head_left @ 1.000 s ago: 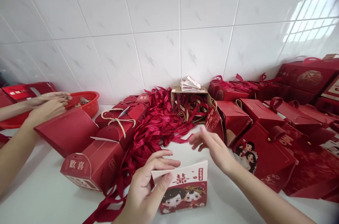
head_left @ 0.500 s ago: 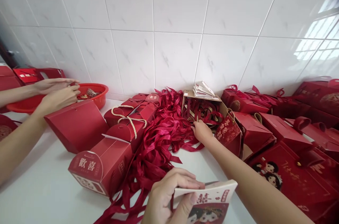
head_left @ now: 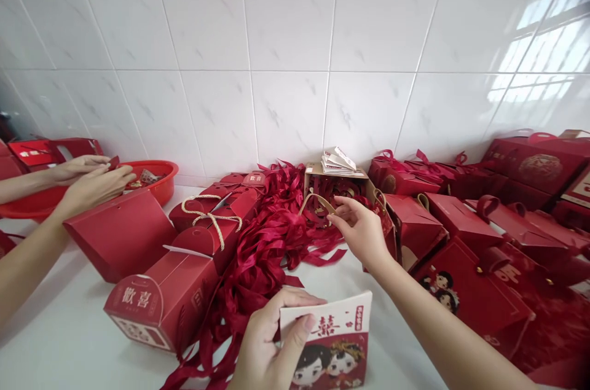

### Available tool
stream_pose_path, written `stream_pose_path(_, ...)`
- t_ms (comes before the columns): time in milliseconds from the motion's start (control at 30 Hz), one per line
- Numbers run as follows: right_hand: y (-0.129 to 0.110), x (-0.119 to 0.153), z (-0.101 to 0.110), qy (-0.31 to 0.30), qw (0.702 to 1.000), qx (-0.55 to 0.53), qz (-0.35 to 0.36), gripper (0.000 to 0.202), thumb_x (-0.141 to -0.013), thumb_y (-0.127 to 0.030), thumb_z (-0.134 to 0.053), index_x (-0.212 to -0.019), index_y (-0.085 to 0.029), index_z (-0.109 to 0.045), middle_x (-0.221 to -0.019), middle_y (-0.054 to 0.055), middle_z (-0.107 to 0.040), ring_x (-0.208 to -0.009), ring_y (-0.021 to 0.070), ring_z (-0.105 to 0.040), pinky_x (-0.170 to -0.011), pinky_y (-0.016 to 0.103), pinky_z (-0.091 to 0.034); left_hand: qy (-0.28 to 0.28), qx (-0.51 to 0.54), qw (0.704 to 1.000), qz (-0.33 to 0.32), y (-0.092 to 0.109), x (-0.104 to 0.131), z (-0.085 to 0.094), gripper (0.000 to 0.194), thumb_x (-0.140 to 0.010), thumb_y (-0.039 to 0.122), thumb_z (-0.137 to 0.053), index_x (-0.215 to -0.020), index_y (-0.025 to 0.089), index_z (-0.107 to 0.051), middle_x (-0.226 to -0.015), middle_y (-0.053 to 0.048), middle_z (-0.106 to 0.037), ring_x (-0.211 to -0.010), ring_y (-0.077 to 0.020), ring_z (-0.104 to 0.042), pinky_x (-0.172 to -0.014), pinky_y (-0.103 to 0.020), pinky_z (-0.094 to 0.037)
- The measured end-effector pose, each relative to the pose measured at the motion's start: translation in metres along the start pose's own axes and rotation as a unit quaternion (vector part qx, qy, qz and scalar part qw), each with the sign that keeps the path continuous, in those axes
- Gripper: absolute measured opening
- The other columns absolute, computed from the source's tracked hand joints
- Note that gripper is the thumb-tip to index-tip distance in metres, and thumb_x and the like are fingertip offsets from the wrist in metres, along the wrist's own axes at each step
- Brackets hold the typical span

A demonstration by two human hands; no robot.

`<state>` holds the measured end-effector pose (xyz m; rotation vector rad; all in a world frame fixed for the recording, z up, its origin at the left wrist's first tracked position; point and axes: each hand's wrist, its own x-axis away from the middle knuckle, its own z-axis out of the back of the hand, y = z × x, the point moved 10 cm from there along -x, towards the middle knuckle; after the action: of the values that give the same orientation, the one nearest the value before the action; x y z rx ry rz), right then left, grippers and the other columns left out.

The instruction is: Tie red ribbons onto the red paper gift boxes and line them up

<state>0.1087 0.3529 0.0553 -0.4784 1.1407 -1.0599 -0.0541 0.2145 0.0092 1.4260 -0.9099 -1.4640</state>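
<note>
My left hand, low in the centre, grips a white-topped packet printed with two cartoon figures, thumb on its front. Farther out, my right hand pinches a tan ribbon strip between thumb and fingertips. The strip arches over an open cardboard box full of dark red and tan ribbons. Folded white papers lie on the box's top edge. Loose crimson ribbons are heaped left of the box.
Red boxes stand left of the ribbons, some tied with cream cord. Several red gift boxes and bags crowd the right side. At the far left, another person's hands work over a red basket. A tiled wall rises behind.
My right hand has lifted from the cardboard box, drawing up a tan strip. The packet in my left hand has turned its printed face more towards the camera. The view has shifted slightly.
</note>
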Motion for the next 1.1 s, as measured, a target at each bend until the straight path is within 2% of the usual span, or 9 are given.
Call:
stream_pose_path(133, -0.027, 0.018, 0.044, 0.011, 0.992, -0.122, 0.031, 0.017, -0.079, -0.032, -0.070, -0.088, -0.017, -0.072, -0.085, 0.008, -0.077, -0.076, 0.0215, -0.073, -0.072, 0.035, -0.061, -0.026, -0.035, 0.999, 0.017, -0.008, -0.009, -0.016, 0.022, -0.088, 0.040, -0.061, -0.092, 0.020, -0.070, -0.096, -0.007, -0.074, -0.087, -0.0214, -0.070, -0.076, -0.026, -0.055)
stream_pose_path(300, -0.061, 0.039, 0.102, 0.041, 0.975, -0.182, 0.119, 0.013, -0.079, -0.021, -0.071, -0.089, -0.025, -0.078, -0.087, 0.003, -0.077, -0.080, 0.0185, -0.073, -0.072, 0.031, -0.062, -0.075, -0.098, 0.992, -0.015, 0.001, -0.041, -0.047, 0.019, -0.087, 0.030, -0.059, -0.099, 0.019, -0.069, -0.104, -0.009, -0.073, -0.100, -0.0249, -0.067, -0.093, -0.035, -0.052)
stream_pose_path(467, -0.080, 0.059, 0.140, 0.068, 0.957, -0.196, 0.201, 0.029, -0.084, -0.010, -0.063, -0.093, -0.033, -0.078, -0.089, 0.002, -0.076, -0.081, 0.0154, -0.072, -0.068, 0.026, -0.061, -0.082, -0.160, 0.981, -0.074, 0.064, -0.067, -0.049, 0.066, -0.067, 0.008, -0.063, -0.131, 0.026, -0.058, -0.139, -0.008, -0.056, -0.134, -0.0316, -0.045, -0.115, -0.048, -0.032)
stream_pose_path(600, -0.095, 0.073, 0.150, 0.071, 0.951, -0.196, 0.230, 0.034, -0.085, -0.008, -0.062, -0.101, -0.033, -0.076, -0.085, 0.002, -0.073, -0.071, 0.0125, -0.068, -0.058, 0.022, -0.057, -0.059, -0.178, 0.976, -0.112, 0.125, -0.059, -0.052, 0.029, -0.088, 0.036, -0.055, -0.110, 0.027, -0.070, -0.121, -0.006, -0.067, -0.121, -0.0292, -0.056, -0.101, -0.039, -0.048)
stream_pose_path(667, -0.103, 0.080, 0.151, 0.071, 0.949, -0.191, 0.242, 0.035, -0.085, -0.007, -0.060, -0.107, -0.031, -0.075, -0.089, 0.003, -0.071, -0.074, 0.0131, -0.067, -0.055, 0.021, -0.055, -0.089, -0.170, 0.976, -0.102, 0.138, -0.049, -0.068, 0.029, -0.090, 0.044, -0.053, -0.102, 0.025, -0.072, -0.102, -0.005, -0.073, -0.096, -0.0255, -0.068, -0.077, -0.031, -0.057)
stream_pose_path(767, -0.114, 0.088, 0.149, 0.066, 0.949, -0.162, 0.264, 0.034, -0.085, -0.007, -0.061, -0.109, -0.028, -0.073, -0.093, 0.004, -0.072, -0.081, 0.0145, -0.069, -0.061, 0.021, -0.057, -0.116, -0.196, 0.967, -0.116, 0.148, -0.036, -0.090, 0.021, -0.089, 0.040, -0.057, -0.093, 0.024, -0.071, -0.074, -0.001, -0.072, -0.065, -0.0187, -0.067, -0.054, -0.024, -0.053)
stream_pose_path(867, -0.116, 0.092, 0.149, 0.068, 0.953, -0.136, 0.263, 0.030, -0.083, -0.006, -0.065, -0.102, -0.027, -0.074, -0.089, 0.002, -0.075, -0.082, 0.0139, -0.071, -0.069, 0.020, -0.059, -0.096, -0.252, 0.942, -0.199, 0.160, -0.027, -0.095, 0.013, -0.087, 0.027, -0.058, -0.083, 0.024, -0.070, -0.068, 0.000, -0.069, -0.061, -0.0164, -0.064, -0.058, -0.023, -0.051)
stream_pose_path(1000, -0.103, 0.088, 0.146, 0.051, 0.963, -0.185, 0.187, 0.029, -0.081, -0.011, -0.070, -0.105, -0.028, -0.071, -0.083, -0.001, -0.076, -0.070, 0.0121, -0.072, -0.061, 0.017, -0.060, -0.086, -0.287, 0.914, -0.276, 0.170, -0.021, -0.090, 0.012, -0.086, 0.019, -0.060, -0.085, 0.025, -0.070, -0.073, 0.000, -0.069, -0.065, -0.0170, -0.064, -0.062, -0.024, -0.051)
stream_pose_path(1100, -0.103, 0.085, 0.143, 0.026, 0.966, -0.189, 0.173, 0.015, -0.080, -0.014, -0.073, -0.091, -0.024, -0.074, -0.077, 0.000, -0.075, -0.066, 0.0122, -0.071, -0.058, 0.016, -0.059, -0.088, -0.311, 0.891, -0.321, 0.177, -0.017, -0.088, 0.014, -0.085, 0.018, -0.061, -0.088, 0.026, -0.072, -0.073, -0.001, -0.069, -0.065, -0.0177, -0.063, -0.065, -0.026, -0.050)
